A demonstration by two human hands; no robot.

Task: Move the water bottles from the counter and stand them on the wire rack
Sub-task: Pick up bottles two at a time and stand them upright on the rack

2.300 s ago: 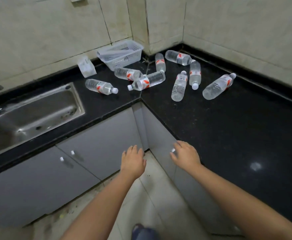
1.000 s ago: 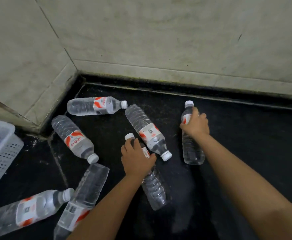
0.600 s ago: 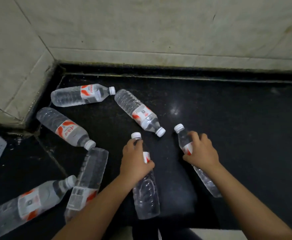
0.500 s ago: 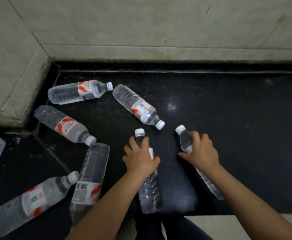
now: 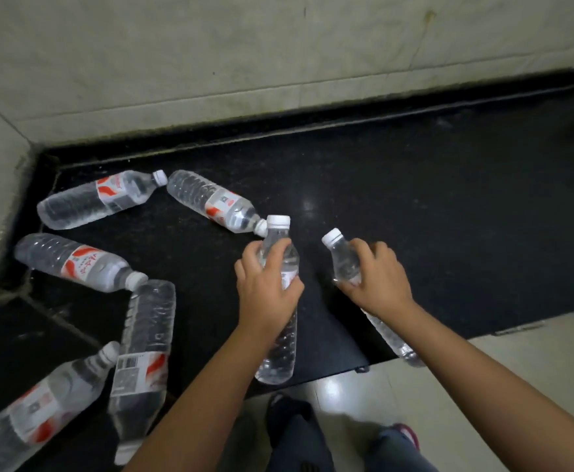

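Two water bottles are in hand; five more lie on their sides on the black counter [image 5: 415, 206] to the left, in a loose arc from the far corner to the near-left edge. The wire rack is not in view.

Handling: each bottle appears full of water, so expect moderate weight for its size. The clear plastic wall is thin and ribbed and will likely dent under a hard squeeze; the ribs and the paper label give friction, whereas the smooth shoulder is more slippery. The cap end is the stiffest part. The recommended hold is around the upper body at the label band, just below the shoulder, with the cap pointing away from the palm.

Left hand [image 5: 265, 291]: fingers and thumb are curled around the left-held bottle [image 5: 279, 349] at its label, with the white cap projecting at the far end and the base hanging toward the near counter edge. This bottle's cap sits just beside the cap of the nearest lying bottle [image 5: 214, 201].

Right hand [image 5: 377, 281]: fingers are wrapped over the right-held bottle [image 5: 343, 257] below its neck; the base [image 5: 398, 342] extends past the wrist, beyond the counter edge over the pale floor [image 5: 517, 342]. Whether the thumb fully closes underneath cannot be determined.

Both holds look adequate for carrying. Neither bottle is upright; each must be turned cap-up before placement.
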